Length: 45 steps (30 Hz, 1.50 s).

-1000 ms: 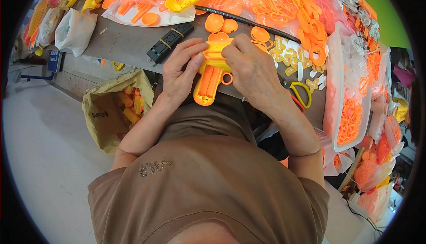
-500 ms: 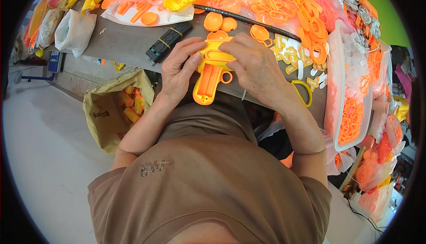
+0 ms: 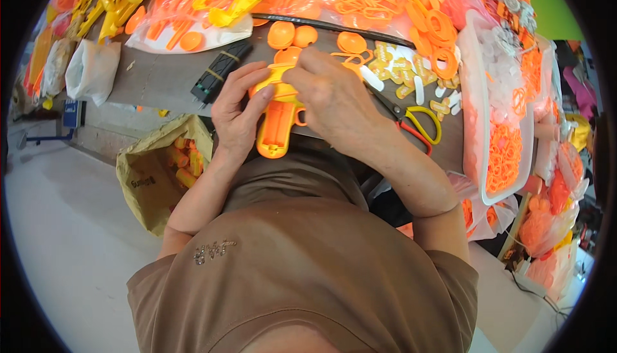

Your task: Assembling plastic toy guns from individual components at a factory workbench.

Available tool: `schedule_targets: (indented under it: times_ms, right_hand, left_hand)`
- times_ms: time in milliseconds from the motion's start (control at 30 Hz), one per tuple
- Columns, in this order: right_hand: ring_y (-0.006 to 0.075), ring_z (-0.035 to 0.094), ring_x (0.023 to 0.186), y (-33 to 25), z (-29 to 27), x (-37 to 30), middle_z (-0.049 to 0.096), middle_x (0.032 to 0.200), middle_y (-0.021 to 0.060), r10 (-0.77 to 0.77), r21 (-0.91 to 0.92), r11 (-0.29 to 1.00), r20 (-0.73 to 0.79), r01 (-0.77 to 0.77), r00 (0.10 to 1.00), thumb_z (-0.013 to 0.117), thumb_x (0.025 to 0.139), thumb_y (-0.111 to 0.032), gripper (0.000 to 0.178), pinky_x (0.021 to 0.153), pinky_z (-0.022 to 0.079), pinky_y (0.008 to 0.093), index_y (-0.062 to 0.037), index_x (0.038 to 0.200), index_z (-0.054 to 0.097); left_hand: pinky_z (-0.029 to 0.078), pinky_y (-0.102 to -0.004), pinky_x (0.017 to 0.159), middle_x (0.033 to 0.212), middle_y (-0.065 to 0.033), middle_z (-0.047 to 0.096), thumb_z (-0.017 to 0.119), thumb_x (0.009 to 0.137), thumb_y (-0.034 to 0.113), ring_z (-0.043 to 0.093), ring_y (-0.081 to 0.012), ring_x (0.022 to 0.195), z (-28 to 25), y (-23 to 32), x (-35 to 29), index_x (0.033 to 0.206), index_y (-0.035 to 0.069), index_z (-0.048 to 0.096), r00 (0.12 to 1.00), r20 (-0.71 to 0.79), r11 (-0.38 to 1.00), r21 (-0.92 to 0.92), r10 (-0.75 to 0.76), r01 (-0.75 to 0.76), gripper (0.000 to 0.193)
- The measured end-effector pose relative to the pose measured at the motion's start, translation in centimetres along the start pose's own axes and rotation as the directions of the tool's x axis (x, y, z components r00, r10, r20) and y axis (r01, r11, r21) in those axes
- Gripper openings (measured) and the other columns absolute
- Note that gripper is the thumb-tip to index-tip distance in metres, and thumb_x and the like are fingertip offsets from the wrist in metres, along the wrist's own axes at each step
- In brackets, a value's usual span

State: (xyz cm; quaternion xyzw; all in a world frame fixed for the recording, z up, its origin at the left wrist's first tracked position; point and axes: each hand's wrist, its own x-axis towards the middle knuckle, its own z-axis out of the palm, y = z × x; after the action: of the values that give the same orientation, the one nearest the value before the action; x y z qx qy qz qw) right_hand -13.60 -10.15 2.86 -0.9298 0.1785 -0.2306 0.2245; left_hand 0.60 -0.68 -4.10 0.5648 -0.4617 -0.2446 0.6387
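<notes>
A yellow and orange plastic toy gun [image 3: 276, 128] is between my hands at the table's near edge, its orange grip toward me. My left hand [image 3: 236, 110] is closed on the toy's left side, thumb across the yellow upper body. Against the upper right side press the bent fingers of my right hand [image 3: 334, 99], which cover much of the body and part of the trigger ring. Whether a small part sits under those fingertips is hidden. Just beyond lie orange rounded cups [image 3: 281, 34]. Scissors with yellow and red handles [image 3: 424, 128] rest right of my right hand.
Left of the toy lies a black rubber-banded bundle [image 3: 222, 70]. A paper bag [image 3: 144, 179] of orange and yellow pieces stands at lower left. On the right is a translucent bin [image 3: 472, 102] of small parts; stickers [image 3: 392, 64] lie nearby. Yellow and orange parts are heaped at the back.
The toy gun and both hands have shifted left in view, and so has the table scene. My right hand has turned further over the toy. More of the scissors shows now.
</notes>
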Motion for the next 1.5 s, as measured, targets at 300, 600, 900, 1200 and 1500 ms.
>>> schedule_targets:
  times_ms: [300,600,900,1200,1500]
  right_hand:
    - [0.0281,0.057,0.080,2.4,-3.0,-2.4,0.057,0.090,0.0121,0.143,-0.124,0.976,-0.263,-0.180,0.954,0.063,0.074,-0.006,0.021,0.067,0.046,0.0381,-0.0005,0.094,0.059]
    - [0.0300,0.059,0.076,7.8,-2.6,-6.3,0.059,0.083,0.0133,0.534,-0.190,0.815,-0.121,-0.548,0.837,0.068,0.072,-0.011,0.017,0.067,0.045,0.0387,-0.0003,0.084,0.061]
    - [0.0262,0.057,0.070,6.9,-2.7,-7.1,0.057,0.079,0.0119,0.488,0.069,0.867,-0.319,-0.493,0.813,0.068,0.069,0.001,0.015,0.060,0.045,0.0336,0.0009,0.077,0.055]
    - [0.0237,0.052,0.072,2.7,-3.0,-6.6,0.054,0.088,0.0079,-0.393,-0.349,0.901,-0.400,0.259,0.828,0.066,0.057,0.011,0.029,0.057,0.043,0.0316,-0.0023,0.081,0.059]
    - [0.0257,0.055,0.077,2.3,-2.6,-5.7,0.057,0.096,0.0109,-0.448,-0.311,0.885,-0.369,0.346,0.814,0.068,0.058,0.004,0.026,0.061,0.046,0.0315,-0.0014,0.082,0.060]
  left_hand:
    - [0.041,-0.0261,0.089,0.117,-0.0132,0.055,0.058,0.085,0.003,0.052,-0.0161,0.105,-0.2,-0.1,0.1,0.109,-0.003,0.059,1.000,0.006,1.000,0.003,-0.011,0.011,0.024]
    - [0.038,-0.0266,0.093,0.115,-0.0115,0.056,0.056,0.088,0.005,0.052,-0.0159,0.106,0.2,-0.9,0.6,0.110,-0.004,0.058,0.997,-0.081,1.000,0.020,0.008,-0.007,0.024]
    - [0.039,-0.0248,0.085,0.113,-0.0101,0.055,0.051,0.089,0.003,0.051,-0.0140,0.098,-0.6,2.3,0.8,0.120,-0.003,0.050,0.963,-0.089,0.932,0.288,0.256,-0.221,0.032]
    - [0.044,-0.0202,0.058,0.086,-0.0092,0.062,0.051,0.092,0.010,0.055,-0.0084,0.068,2.3,7.6,0.9,0.113,-0.003,0.052,0.856,0.395,0.801,-0.361,-0.332,0.477,0.024]
    - [0.042,-0.0183,0.051,0.074,-0.0060,0.061,0.055,0.090,0.008,0.054,-0.0064,0.060,2.9,7.4,1.4,0.111,-0.001,0.050,0.805,0.472,0.751,-0.366,-0.359,0.550,0.024]
